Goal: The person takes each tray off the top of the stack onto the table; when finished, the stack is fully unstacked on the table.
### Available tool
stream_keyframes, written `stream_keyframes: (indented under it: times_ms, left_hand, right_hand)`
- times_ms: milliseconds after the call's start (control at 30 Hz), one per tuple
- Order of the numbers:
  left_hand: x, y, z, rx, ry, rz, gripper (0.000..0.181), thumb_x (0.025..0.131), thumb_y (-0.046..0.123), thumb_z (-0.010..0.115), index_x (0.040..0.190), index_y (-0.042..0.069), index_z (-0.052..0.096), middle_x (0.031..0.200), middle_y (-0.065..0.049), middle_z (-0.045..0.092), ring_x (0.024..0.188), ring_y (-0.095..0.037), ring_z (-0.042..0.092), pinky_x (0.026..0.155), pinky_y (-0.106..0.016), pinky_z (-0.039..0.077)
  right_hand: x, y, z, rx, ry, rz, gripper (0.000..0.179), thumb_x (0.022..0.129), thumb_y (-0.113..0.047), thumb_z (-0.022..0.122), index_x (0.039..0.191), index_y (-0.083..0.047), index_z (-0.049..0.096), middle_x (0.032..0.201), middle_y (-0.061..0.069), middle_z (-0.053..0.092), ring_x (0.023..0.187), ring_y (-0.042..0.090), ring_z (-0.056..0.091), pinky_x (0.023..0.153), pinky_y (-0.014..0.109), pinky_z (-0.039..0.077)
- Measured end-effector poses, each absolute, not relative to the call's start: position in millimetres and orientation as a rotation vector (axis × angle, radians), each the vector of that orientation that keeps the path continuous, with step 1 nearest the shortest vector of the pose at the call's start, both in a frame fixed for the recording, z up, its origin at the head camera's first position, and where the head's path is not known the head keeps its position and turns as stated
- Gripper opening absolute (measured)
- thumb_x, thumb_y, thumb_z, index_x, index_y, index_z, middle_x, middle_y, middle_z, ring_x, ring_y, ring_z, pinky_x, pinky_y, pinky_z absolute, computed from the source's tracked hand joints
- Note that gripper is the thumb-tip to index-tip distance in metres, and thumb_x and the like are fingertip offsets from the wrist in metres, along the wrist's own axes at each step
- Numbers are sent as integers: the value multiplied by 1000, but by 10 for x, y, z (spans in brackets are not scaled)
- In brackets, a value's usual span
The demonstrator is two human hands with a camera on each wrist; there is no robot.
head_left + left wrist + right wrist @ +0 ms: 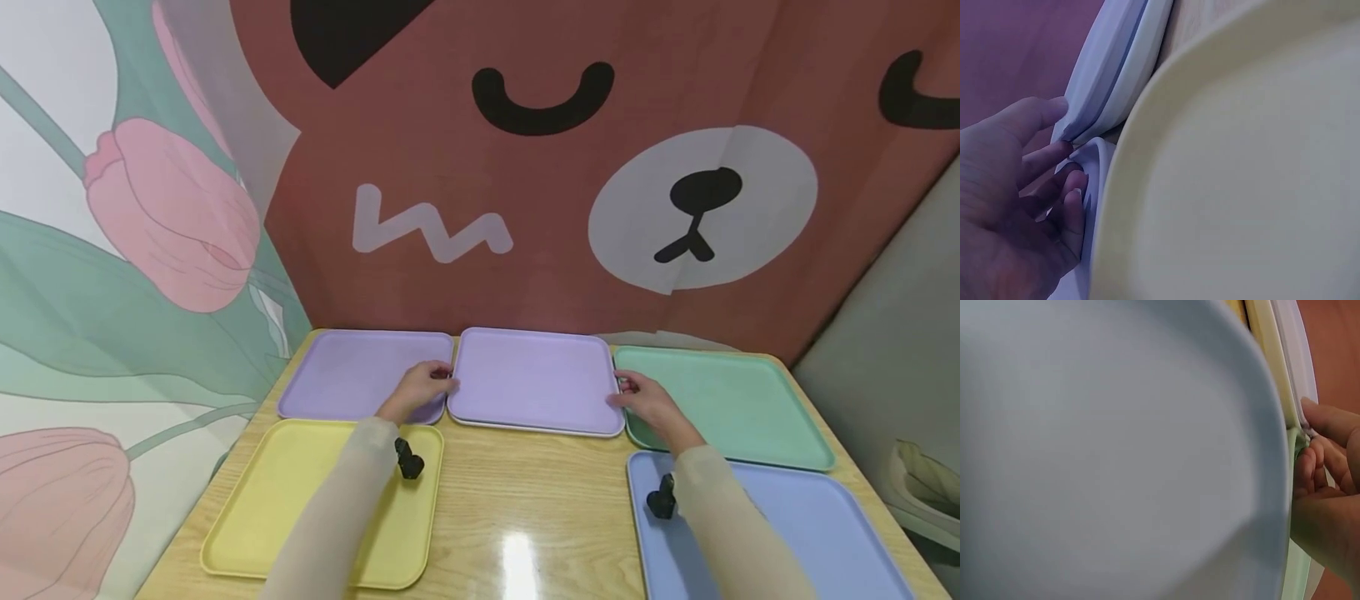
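Note:
A light purple tray lies at the back middle, stacked on a paler, cream-looking tray whose rim shows in both wrist views. My left hand pinches the upper tray's left edge, thumb over the rim and fingertips at its side. At the opposite short edge, my right hand grips it the same way. The left hand's lower fingers touch or hover at the rim of another purple tray. Beneath the right hand is the near left corner of a green tray; contact there is hard to tell.
A yellow tray lies under the left forearm, and a blue tray under the right. Bare wooden tabletop shows between them. A bear-print cloth hangs right behind the table's back edge.

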State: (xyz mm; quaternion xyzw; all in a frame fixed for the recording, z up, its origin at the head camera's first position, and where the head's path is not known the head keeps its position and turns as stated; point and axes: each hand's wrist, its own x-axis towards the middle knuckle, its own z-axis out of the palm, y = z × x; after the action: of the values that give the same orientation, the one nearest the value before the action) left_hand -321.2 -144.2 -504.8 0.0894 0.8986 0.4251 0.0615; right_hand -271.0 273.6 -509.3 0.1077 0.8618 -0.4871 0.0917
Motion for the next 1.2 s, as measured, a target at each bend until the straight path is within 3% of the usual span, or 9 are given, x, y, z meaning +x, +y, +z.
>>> stream_keyframes:
  times_ms: [200, 333, 467, 600, 833, 1067, 1200]
  left_hand:
    - [-3224, -1422, -5039, 332, 2752, 1209, 49, 85, 21, 78, 128, 1, 68, 118, -15, 69, 112, -31, 63, 103, -44, 48]
    - [-3239, -1429, -5024, 363, 2779, 1158, 52, 83, 19, 79, 130, 0, 67, 116, -16, 69, 111, -31, 64, 102, -45, 48]
    - [-3249, -1434, -5015, 373, 2787, 1131, 53, 83, 19, 80, 131, 0, 67, 115, -16, 70, 111, -32, 64, 103, -45, 48]
    - [-3264, -1439, -5015, 373, 2792, 1115, 54, 83, 19, 81, 131, 2, 67, 113, -15, 70, 111, -32, 64, 104, -45, 47]
    - [-3284, -1452, -5043, 399, 2789, 1095, 54, 83, 20, 81, 132, 3, 67, 115, -15, 71, 113, -32, 64, 104, -45, 47]
    - [-3287, -1463, -5030, 416, 2796, 1080, 54, 84, 21, 81, 133, 3, 66, 116, -16, 71, 113, -32, 63, 104, -46, 47]
    - [-3273, -1468, -5011, 415, 2796, 1068, 54, 84, 21, 81, 134, 3, 66, 117, -16, 70, 114, -33, 63, 105, -46, 47]
  right_hand:
    - [-2705, 2672, -5078, 424, 2577, -1464, 67, 93, -5, 69, 153, -3, 41, 120, 14, 48, 111, 29, 43, 97, 42, 43]
    - [-2714, 2622, -5061, 503, 2530, -1549, 65, 91, 1, 65, 152, -3, 43, 127, 17, 49, 116, 31, 44, 107, 48, 41]
    - [-2708, 2609, -5034, 570, 2439, -1664, 63, 91, 3, 62, 151, -2, 45, 141, 21, 48, 130, 34, 42, 118, 51, 31]
    - [-2720, 2619, -5010, 645, 2353, -1793, 58, 92, 1, 61, 149, -2, 49, 151, 20, 48, 140, 34, 40, 120, 50, 28]
    - [-2710, 2660, -4972, 691, 2294, -1890, 50, 97, -11, 65, 146, -5, 55, 150, 16, 51, 126, 29, 48, 109, 42, 40]
    - [-2703, 2667, -4868, 479, 2187, -2017, 59, 103, -13, 56, 157, -2, 34, 161, 20, 34, 135, 27, 45, 119, 43, 33]
    - [-2696, 2692, -4827, 447, 2135, -2012, 63, 102, -13, 59, 159, -7, 31, 159, 21, 35, 117, 13, 57, 114, 39, 41]
